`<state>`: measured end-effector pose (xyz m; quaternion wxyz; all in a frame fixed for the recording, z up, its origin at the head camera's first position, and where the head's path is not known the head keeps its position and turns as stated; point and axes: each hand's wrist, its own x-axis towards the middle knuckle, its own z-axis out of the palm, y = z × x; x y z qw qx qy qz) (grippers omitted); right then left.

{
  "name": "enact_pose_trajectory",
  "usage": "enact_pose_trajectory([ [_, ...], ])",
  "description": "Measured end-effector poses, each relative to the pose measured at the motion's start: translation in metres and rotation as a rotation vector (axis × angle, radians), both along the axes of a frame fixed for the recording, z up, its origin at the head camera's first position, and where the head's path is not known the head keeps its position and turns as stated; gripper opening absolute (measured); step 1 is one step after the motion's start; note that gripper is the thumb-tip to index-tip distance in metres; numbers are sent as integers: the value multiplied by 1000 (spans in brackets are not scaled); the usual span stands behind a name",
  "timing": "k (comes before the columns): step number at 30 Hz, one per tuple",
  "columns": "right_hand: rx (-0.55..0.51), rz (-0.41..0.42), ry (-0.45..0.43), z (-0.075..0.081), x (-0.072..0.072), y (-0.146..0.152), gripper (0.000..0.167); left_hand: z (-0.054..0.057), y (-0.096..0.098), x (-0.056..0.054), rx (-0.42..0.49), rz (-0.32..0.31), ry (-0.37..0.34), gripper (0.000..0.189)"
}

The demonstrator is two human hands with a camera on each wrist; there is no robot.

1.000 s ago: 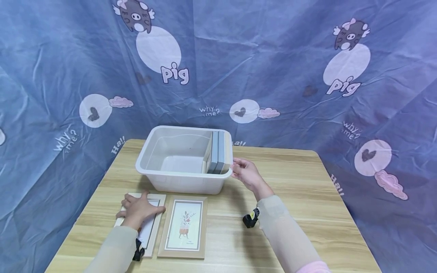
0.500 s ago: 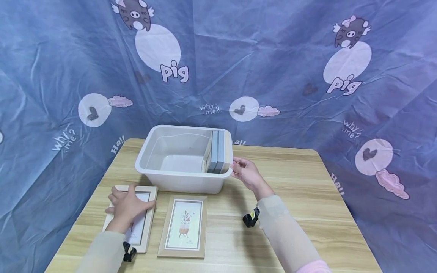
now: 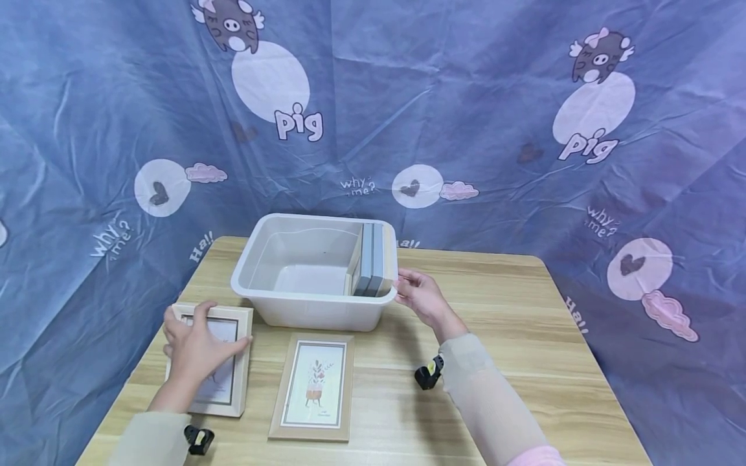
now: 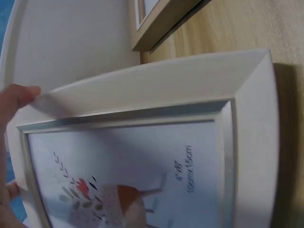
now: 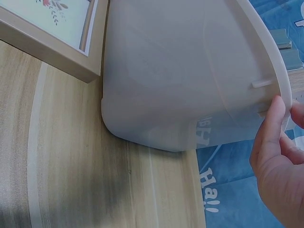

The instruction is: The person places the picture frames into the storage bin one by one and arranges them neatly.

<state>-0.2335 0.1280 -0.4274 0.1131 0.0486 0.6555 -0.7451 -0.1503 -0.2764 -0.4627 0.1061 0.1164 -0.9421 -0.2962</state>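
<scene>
My left hand point(image 3: 195, 346) grips a cream picture frame point(image 3: 239, 382) across its width, thumb at the right edge and fingers along the far left. In the left wrist view the frame's printed picture faces up, and a shadow lies beside its near edge. With thumb and fingers my right hand point(image 3: 424, 298) pinches the right rim of a white plastic bin point(image 3: 315, 312). Several frames stand on edge inside the bin against its right wall, including two blue-grey frames point(image 3: 366, 259) between paler ones. A light-brown picture frame point(image 3: 316, 391) lies face up on the table before the bin.
The wooden table point(image 3: 495, 323) has rounded far corners. A blue patterned cloth point(image 3: 495, 129) hangs close behind the bin and along both sides. Black wrist cameras hang beneath both forearms, the right one point(image 3: 428, 373) above the tabletop.
My left hand has carried the cream frame leftward and a little away from me, apart from the light-brown frame. My right hand and the bin have stayed in place.
</scene>
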Motion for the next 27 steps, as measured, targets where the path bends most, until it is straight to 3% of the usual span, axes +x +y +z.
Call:
enact_pose_trajectory([
  [11, 0, -1, 9, -1, 0, 0, 44, 8, -13, 4, 37, -73, 217, 94],
  [16, -7, -2, 3, -1, 1, 0, 45, 14, -19, 4, 55, -83, 284, 87],
  [27, -3, -6, 11, -1, 1, -1, 45, 43, -32, 3, 66, -81, 430, 91],
])
